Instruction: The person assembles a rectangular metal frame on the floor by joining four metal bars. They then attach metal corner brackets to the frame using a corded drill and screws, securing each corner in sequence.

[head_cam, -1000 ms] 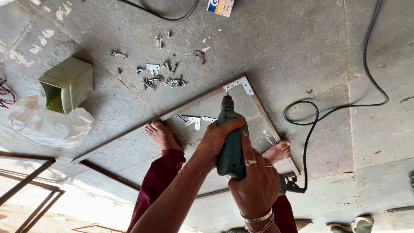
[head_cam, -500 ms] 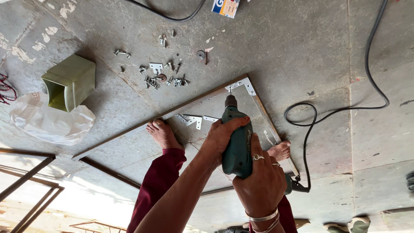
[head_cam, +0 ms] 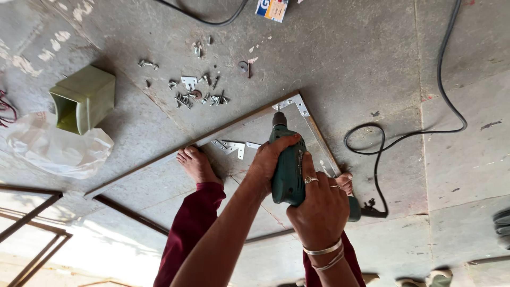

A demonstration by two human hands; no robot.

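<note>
Drill, green-bodied, sits gripped in both hands w/ its bit end aimed at the far corner of the frame lying on the concrete floor. Left hand wraps the front of the body, right hand clamps the rear, rings and bangles showing. Corner bracket sits right at the drill tip, more brackets just left inside the frame. Bare foot presses on the frame edge. Screws scattered beyond, far side. Green box and plastic bag over left, black cable loops right
</note>
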